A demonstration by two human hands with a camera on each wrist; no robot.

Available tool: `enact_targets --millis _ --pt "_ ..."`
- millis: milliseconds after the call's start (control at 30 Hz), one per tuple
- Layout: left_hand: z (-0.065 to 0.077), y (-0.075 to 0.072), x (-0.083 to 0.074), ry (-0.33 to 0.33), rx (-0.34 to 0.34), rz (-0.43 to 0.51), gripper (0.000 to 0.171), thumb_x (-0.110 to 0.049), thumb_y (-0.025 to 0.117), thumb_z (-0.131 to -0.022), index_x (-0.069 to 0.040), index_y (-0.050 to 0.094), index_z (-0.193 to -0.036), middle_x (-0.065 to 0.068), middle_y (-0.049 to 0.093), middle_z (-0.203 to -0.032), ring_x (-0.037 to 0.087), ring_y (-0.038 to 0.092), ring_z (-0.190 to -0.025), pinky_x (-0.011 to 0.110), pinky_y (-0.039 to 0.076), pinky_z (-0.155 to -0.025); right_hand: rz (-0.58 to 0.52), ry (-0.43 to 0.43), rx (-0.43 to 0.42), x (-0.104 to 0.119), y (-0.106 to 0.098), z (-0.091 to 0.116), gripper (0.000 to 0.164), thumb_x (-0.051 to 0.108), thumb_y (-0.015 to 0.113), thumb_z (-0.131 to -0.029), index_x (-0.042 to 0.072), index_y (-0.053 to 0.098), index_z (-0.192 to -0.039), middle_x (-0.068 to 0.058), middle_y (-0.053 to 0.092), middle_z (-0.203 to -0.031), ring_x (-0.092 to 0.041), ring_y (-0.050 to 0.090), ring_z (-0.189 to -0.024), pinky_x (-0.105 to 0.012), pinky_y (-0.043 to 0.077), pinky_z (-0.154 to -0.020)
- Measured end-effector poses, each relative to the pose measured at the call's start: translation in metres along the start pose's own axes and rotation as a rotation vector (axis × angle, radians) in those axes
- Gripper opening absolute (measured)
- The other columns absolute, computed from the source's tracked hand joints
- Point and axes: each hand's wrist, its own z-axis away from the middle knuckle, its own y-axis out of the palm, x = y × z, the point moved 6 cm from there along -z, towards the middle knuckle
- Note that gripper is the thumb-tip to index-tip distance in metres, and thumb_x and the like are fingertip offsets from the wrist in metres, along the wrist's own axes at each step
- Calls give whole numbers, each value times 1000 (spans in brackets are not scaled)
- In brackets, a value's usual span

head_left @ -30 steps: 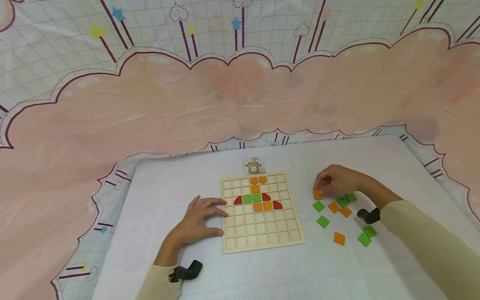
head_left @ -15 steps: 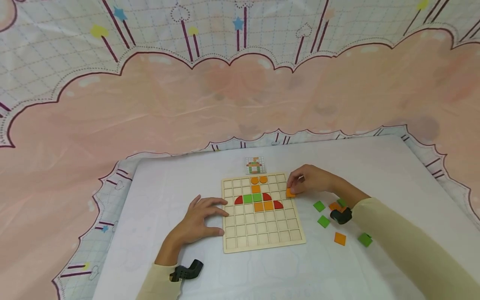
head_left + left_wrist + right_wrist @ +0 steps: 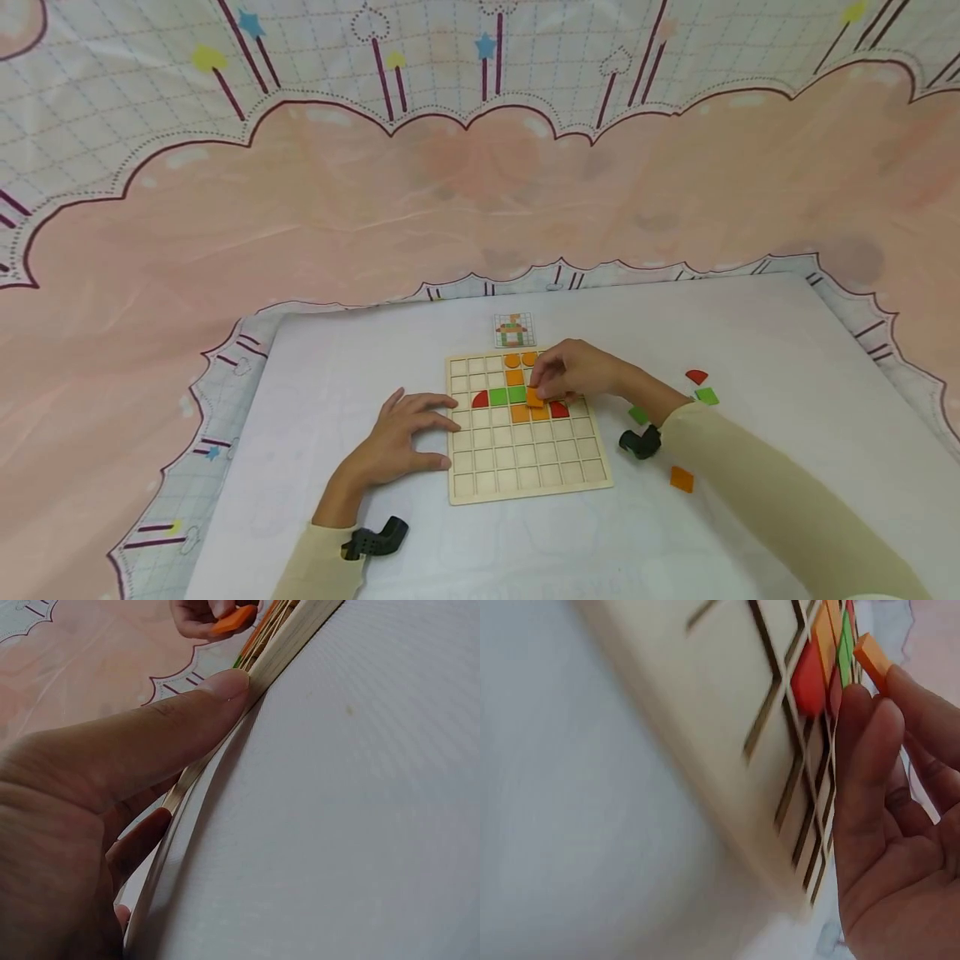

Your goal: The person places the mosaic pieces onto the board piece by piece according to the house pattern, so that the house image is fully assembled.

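Observation:
My right hand (image 3: pixel 581 369) pinches an orange square tile (image 3: pixel 534 398) between thumb and fingers over the middle of the wooden grid board (image 3: pixel 525 479). In the right wrist view the orange tile (image 3: pixel 871 660) sticks out past the fingertips, above the grid. My left hand (image 3: pixel 401 437) rests at the board's left edge, fingers spread, thumb (image 3: pixel 221 686) against its side. Set in the board are orange round pieces (image 3: pixel 512 360), an orange square (image 3: pixel 513 377), green squares (image 3: pixel 498 397), more orange squares (image 3: pixel 520 413) and red quarter-rounds (image 3: pixel 480 399). The right hand hides part of the board's upper right.
A small pattern card (image 3: pixel 513 330) lies just behind the board. Right of it on the white table (image 3: pixel 360 350) are a red quarter-round (image 3: pixel 697 377), green tiles (image 3: pixel 707 396) and an orange tile (image 3: pixel 682 479), partly covered by the right forearm (image 3: pixel 780 467).
My right hand has picked the orange tile up from the loose pieces and carried it left, over the board. The left hand has stayed at the board's edge.

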Motion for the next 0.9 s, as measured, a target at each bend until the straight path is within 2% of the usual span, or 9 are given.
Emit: enact_targets --millis 67,233,367,600,900 --pt "0 0 0 0 1 -5 40 -37 89 -74 -33 76 -112 -9 57 -145 23 45 -144 61 1 -126 7 -13 -4 4 5 -3 11 20 79 -90 14 75 -99 -1 68 -83 -16 57 -65 -24 49 -57" --pt "-1 1 0 -1 -6 -8 39 -35 89 -74 -33 76 -111 -8 58 -145 24 45 -144 62 2 -126 76 -80 -17 16 18 -13 8 19 78 -91 15 76 -98 3 71 -83 -14 61 -72 -25 53 -65" --pt "-1 1 0 -5 -3 -6 39 -36 89 -74 -33 76 -111 -9 58 -145 23 45 -144 62 1 -126 127 -102 -17 24 27 -18 6 21 79 -90 19 77 -96 5 70 -81 -13 61 -73 -25 53 -68" --pt "-2 2 0 6 -5 -22 40 -38 89 -75 -34 76 -112 -10 58 -144 23 46 -143 62 2 -126 166 -138 -42 32 34 -25 5 19 81 -88 17 78 -92 7 71 -79 -9 63 -74 -24 55 -72" --pt "-1 1 2 5 -8 -21 40 -37 89 -74 -33 76 -112 -9 58 -144 22 46 -143 62 2 -125 202 -182 -29 36 43 -28 3 17 81 -87 16 78 -87 8 71 -80 -6 63 -76 -22 54 -72"
